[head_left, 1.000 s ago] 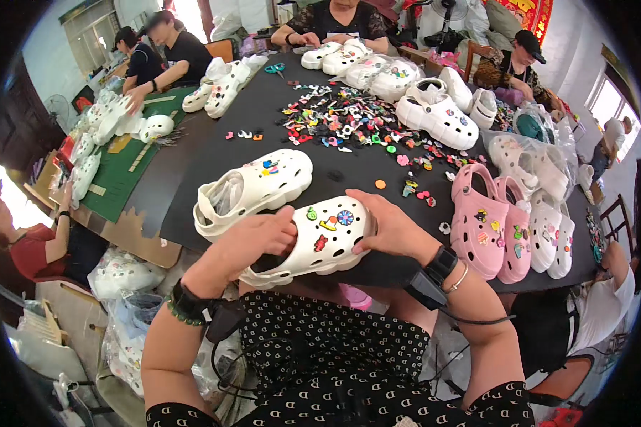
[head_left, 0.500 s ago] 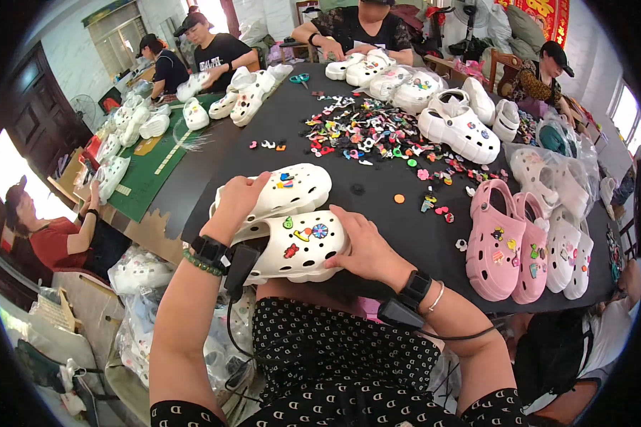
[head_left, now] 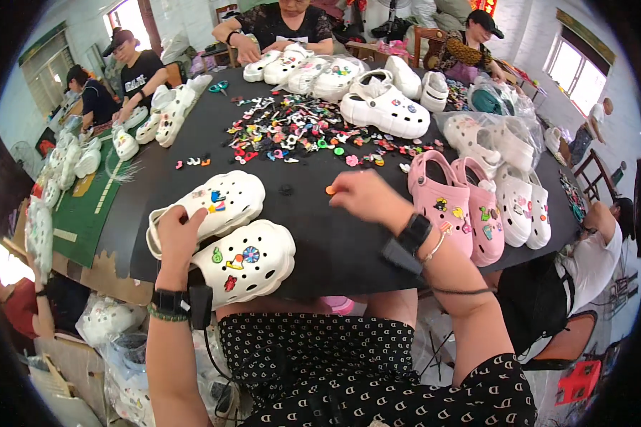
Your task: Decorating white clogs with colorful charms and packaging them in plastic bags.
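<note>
Two white clogs lie side by side at the table's near left. The farther clog (head_left: 238, 192) carries several colourful charms, and my left hand (head_left: 176, 238) has its fingers closed over the edge of its opening. Below it, the nearer clog (head_left: 269, 260) bears a green, a red, a yellow and a round blue charm; nothing touches its toe. To the right of the pair, my right hand (head_left: 374, 199) pinches a small round orange charm (head_left: 330, 190) at the black tabletop. Its fingertips partly cover that charm.
A heap of mixed charms (head_left: 299, 128) spreads beyond my hands. Pink clogs (head_left: 438, 203) and white clogs (head_left: 513, 206) stand at the right. More white clogs (head_left: 384, 110) line the far side, near teal scissors (head_left: 219, 87). Several people sit around the table.
My right hand has let go of the nearer clog and moved right, taking hold of the orange charm that lay on the table. My left hand stays at the farther clog. The view has turned right.
</note>
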The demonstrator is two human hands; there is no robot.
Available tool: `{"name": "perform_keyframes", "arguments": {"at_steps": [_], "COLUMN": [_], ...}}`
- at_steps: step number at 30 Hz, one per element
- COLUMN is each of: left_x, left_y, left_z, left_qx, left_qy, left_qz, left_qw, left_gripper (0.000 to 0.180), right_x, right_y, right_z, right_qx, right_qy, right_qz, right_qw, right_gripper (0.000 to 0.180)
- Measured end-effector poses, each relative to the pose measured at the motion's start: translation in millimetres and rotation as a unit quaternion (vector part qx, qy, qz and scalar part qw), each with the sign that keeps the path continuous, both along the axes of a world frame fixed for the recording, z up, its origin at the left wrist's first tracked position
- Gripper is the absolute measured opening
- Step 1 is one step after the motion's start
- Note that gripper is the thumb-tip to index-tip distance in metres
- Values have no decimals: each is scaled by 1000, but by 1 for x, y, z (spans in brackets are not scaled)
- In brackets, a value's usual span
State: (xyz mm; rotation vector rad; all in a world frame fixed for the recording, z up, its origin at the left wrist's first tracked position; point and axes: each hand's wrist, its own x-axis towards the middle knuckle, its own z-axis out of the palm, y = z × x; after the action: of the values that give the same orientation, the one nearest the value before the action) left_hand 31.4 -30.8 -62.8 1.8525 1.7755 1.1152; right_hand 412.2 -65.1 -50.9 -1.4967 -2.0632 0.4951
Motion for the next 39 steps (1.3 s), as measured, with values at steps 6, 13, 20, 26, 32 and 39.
{"name": "perform_keyframes", "arguments": {"at_steps": [6, 13, 20, 26, 32, 39], "left_x": [5, 9, 9, 10, 12, 10], "left_y": [-20, -24, -27, -29, -39, -47], "left_z": [2, 4, 3, 6, 9, 10], "left_qx": [62, 60, 81, 71, 68, 74], "left_qy": [-3, -30, -38, 0, -36, -50], "left_qz": [-2, -21, -25, -13, -23, -46], "left_qw": [998, 998, 996, 997, 997, 995], "left_gripper": [35, 30, 30, 34, 33, 27], "right_x": [71, 64, 65, 51, -15, -105], "right_y": [39, 61, 62, 47, 34, 28], "right_z": [11, -32, -29, 1, 41, 56], "right_qx": [-14, -88, -53, -9, 26, -46], "right_qy": [-118, -175, -143, -20, 14, 119], "right_qz": [-189, -162, -132, -113, 2, 121], "right_qw": [975, 967, 979, 993, 1000, 984], "right_gripper": [30, 49, 38, 23, 16, 22]}}
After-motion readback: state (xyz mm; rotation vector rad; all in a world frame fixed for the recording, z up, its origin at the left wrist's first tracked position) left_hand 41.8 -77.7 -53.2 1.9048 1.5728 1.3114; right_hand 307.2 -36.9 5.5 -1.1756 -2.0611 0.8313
